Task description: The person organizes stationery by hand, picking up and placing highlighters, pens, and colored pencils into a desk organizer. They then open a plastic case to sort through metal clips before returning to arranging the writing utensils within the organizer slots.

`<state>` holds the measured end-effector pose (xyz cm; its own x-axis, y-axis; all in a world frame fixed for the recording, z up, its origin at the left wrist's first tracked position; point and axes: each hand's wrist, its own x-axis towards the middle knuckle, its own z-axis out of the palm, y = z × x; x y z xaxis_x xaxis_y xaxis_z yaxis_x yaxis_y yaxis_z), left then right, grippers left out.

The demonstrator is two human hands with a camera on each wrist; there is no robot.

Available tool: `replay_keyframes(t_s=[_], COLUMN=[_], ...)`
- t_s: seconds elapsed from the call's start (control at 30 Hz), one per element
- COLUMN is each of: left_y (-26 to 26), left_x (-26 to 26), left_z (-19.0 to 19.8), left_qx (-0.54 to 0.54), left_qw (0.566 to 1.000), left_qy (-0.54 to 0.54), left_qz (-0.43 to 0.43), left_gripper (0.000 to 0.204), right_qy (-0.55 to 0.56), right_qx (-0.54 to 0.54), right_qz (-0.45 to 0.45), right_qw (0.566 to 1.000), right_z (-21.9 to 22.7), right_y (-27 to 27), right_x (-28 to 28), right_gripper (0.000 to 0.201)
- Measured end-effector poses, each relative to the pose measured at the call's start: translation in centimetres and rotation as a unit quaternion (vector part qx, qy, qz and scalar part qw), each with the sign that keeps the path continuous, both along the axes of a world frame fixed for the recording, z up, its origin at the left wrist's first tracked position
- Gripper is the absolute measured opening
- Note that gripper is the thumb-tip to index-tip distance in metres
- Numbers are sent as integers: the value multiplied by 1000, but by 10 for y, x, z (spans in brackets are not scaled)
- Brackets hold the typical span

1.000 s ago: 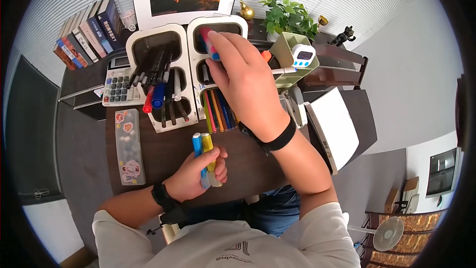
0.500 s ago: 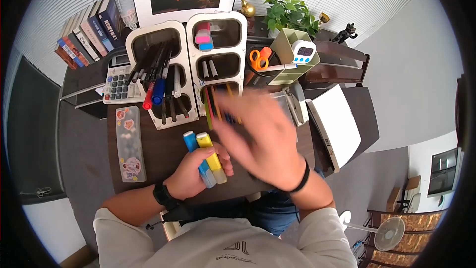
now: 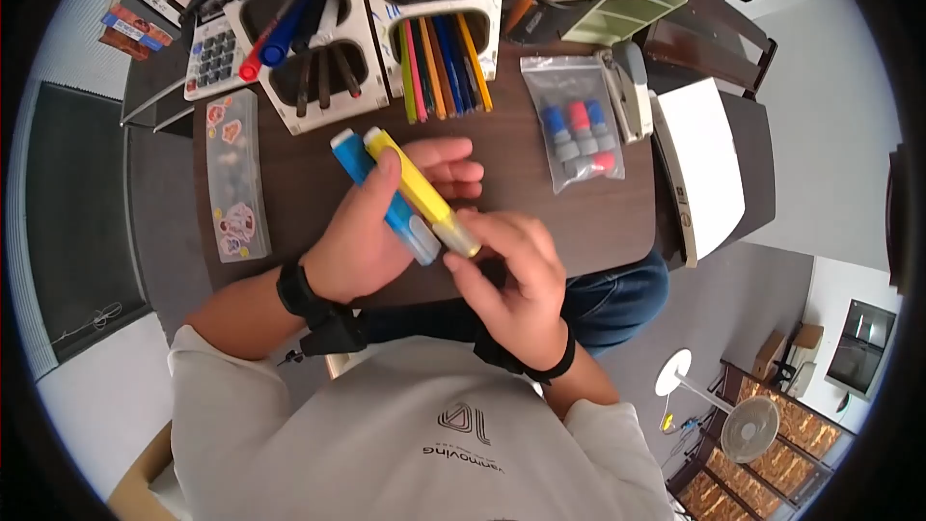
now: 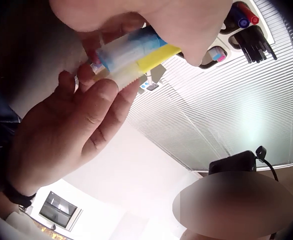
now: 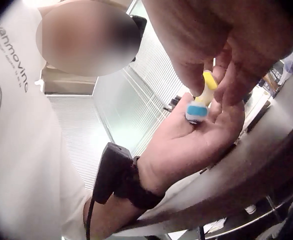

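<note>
A blue highlighter (image 3: 353,158) and a yellow highlighter (image 3: 413,181) lie side by side across my left hand (image 3: 355,236), under its thumb. Both have clear ends, which point down toward my body in the head view. With thumb and forefinger, my right hand (image 3: 521,275) pinches the clear end of the yellow highlighter. The left wrist view shows this pinch close up, the blue highlighter (image 4: 129,50) lying right beside it. From the right wrist view, the blue end (image 5: 197,111) sits on the left palm below the yellow one (image 5: 209,80).
White organizers (image 3: 374,19) hold pens and colored pencils (image 3: 446,68). A zip bag (image 3: 577,125) of small red and blue capped items lies at right, near a stapler (image 3: 627,92) and a laptop-like white slab (image 3: 709,169). A stickered case (image 3: 236,174) is at left.
My right hand left the organizer, where pink and blue highlighters now stand, and came down to the yellow highlighter. The head view has tilted downward, bringing the zip bag into sight.
</note>
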<state>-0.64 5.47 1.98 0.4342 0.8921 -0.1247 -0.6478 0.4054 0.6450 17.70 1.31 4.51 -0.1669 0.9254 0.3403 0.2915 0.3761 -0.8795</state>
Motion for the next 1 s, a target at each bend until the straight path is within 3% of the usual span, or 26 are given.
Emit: replay_keyframes(t_s=[0.03,0.1,0.23,0.37,0.43,0.5,0.57,0.63,0.7,0.83,0.93,1.0], left_y=[0,2,2,-1,-1,-3,-5,-7,-7,-7,-7,-7], left_x=[0,1,0,-4,-4,-6,-7,-4,0,1,1,-1], left_z=[-1,-1,0,8,9,8,9,9,7,16,10,2], left_qx=[-6,26,9,-40,-59,-71,-126,-135,-37,-41,-39,-18], left_qw=[1000,1000,1000,999,994,995,987,985,995,998,998,995], left_qy=[-1,7,-6,5,66,31,-62,-76,-61,-31,-44,-92], left_qz=[-1,-1,-27,-31,-57,-60,-77,-80,-63,-39,-28,-38], left_gripper=[74,76,75,73,75,71,64,61,60,60,61,62], right_qy=[-1,-59,-19,195,222,297,286,273,234,132,-20,-45], right_qx=[-6,135,77,-42,-37,9,10,-61,-95,-71,16,64], right_qz=[-1,-3,-29,-60,-51,-49,-53,-44,-77,-65,-41,-29], right_qw=[1000,989,996,978,973,954,957,959,965,987,999,997], right_z=[0,0,-3,-10,-11,-14,-12,-10,-18,-24,-16,-17], right_y=[2,7,3,-4,-4,-5,-7,-9,-11,-9,-3,2], right_x=[0,-1,2,6,9,11,13,12,8,6,4,4], right_gripper=[45,44,40,37,35,31,30,30,30,31,35,37])
